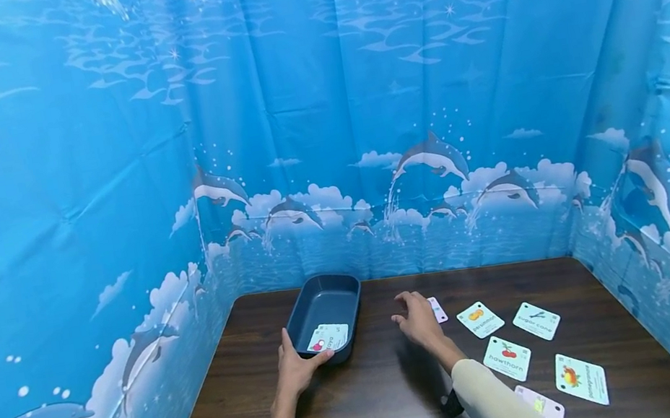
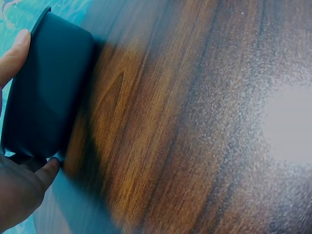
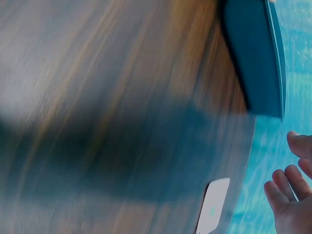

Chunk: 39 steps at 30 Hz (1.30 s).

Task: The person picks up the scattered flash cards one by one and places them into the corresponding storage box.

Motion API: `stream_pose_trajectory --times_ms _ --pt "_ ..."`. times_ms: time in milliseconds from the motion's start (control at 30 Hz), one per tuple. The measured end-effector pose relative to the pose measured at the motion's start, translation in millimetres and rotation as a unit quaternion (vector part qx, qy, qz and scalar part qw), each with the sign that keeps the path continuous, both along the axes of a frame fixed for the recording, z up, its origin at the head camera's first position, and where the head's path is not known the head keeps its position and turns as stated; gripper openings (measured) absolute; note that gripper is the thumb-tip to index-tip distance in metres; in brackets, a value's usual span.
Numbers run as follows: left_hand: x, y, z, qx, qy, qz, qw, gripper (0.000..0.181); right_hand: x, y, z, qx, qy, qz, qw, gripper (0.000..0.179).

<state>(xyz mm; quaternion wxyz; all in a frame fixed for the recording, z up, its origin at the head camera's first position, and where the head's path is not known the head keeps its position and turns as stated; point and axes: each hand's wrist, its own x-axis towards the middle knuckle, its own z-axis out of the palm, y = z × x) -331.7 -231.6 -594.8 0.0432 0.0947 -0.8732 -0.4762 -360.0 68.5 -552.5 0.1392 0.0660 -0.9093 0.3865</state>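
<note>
A dark blue rectangular tray (image 1: pixel 351 309) stands at the far left of the table, and a fruit card (image 1: pixel 331 335), its printed word ending in "aya", lies in its near end. My left hand (image 1: pixel 296 367) grips the near left corner of the tray, thumb by the near rim and fingers along the left side; in the left wrist view the left hand's thumb (image 2: pixel 17 51) lies against the rim. My right hand (image 1: pixel 420 320) is above the table, right of the tray, its fingers loosely bent with nothing in them. A pink-edged card (image 1: pixel 437 310) lies just beyond it, partly hidden.
Right of my right arm lie cards marked persimmon (image 1: pixel 480 320), sugar cane (image 1: pixel 537 320), hawthorn (image 1: pixel 507 358) and pomegranate (image 1: pixel 580 379). Another pink-edged card (image 1: pixel 555 414) is partly covered by the right sleeve. A blue dolphin-print curtain (image 1: pixel 322 130) surrounds the wooden table (image 1: pixel 373 407).
</note>
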Motion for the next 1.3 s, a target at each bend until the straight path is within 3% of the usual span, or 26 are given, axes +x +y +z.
stream_pose_trajectory --times_ms 833,1067,1300 --pt "-1.5 -0.5 2.4 -0.004 -0.014 -0.006 0.9999 0.136 2.4 89.8 -10.7 0.075 -0.061 -0.042 0.9944 0.050" --pt "-0.4 0.1 0.7 -0.004 -0.013 -0.005 0.9999 0.136 10.3 105.8 -17.0 0.088 -0.118 -0.063 0.9871 0.054" --pt "0.3 0.0 0.4 -0.004 -0.009 -0.005 0.9999 0.137 15.9 126.8 -17.6 0.105 -0.149 -0.048 0.9821 0.057"
